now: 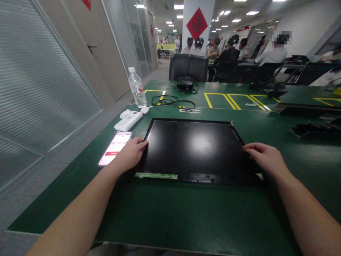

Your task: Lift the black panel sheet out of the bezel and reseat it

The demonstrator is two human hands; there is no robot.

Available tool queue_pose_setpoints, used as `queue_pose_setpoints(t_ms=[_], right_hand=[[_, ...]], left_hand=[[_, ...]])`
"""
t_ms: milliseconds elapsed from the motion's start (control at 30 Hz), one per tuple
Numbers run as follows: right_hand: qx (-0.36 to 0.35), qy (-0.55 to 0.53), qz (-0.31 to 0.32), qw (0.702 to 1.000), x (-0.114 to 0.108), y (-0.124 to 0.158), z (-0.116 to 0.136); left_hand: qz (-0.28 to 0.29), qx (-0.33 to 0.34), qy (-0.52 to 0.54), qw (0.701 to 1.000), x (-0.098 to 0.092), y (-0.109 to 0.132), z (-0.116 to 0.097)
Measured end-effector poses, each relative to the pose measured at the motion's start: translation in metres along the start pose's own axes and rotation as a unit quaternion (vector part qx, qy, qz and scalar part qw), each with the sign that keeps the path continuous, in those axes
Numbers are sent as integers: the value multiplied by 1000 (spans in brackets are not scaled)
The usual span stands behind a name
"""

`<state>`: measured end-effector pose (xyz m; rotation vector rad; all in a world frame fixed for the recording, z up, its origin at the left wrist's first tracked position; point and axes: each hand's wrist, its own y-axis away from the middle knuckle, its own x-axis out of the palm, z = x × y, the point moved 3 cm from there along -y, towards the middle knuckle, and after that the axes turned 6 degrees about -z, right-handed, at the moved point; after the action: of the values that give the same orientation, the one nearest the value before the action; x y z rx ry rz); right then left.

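Note:
A black display panel (191, 147) lies flat on the green tabletop, its glossy face up with a bright reflection in the middle. Along its near edge, at the left, runs a strip of green circuit board (156, 176). My left hand (131, 152) grips the panel's left edge, thumb on top and the other fingers partly hidden. On the opposite side, my right hand (262, 155) pinches the right edge between thumb and fingers. Just left of my left hand lies a phone (113, 147) with a lit timer screen.
Behind the phone are a white power bank (128, 121) and an upright water bottle (137, 88). Black cable (170, 101) lies beyond the panel. Dark frame parts (306, 110) rest at the right. A black chair (188, 67) stands behind the table (186, 217); several people sit farther back.

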<state>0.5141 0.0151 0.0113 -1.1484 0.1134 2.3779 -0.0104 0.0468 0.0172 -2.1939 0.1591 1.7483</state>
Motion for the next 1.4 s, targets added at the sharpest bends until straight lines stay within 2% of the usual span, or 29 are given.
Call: queue_pose_setpoints(t_ms=[400, 800, 1133, 1400], right_hand=[[-2, 9, -2, 1000, 2, -1, -3], [0, 21, -3, 1000, 2, -1, -2], [-2, 7, 1, 1000, 2, 0, -3], [26, -82, -5, 996, -3, 6, 8]], left_hand=[[22, 3, -19, 1000, 0, 0, 0], [-8, -14, 23, 1000, 2, 2, 3], [-7, -12, 4, 1000, 0, 2, -2], [-20, -57, 23, 998, -1, 3, 0]])
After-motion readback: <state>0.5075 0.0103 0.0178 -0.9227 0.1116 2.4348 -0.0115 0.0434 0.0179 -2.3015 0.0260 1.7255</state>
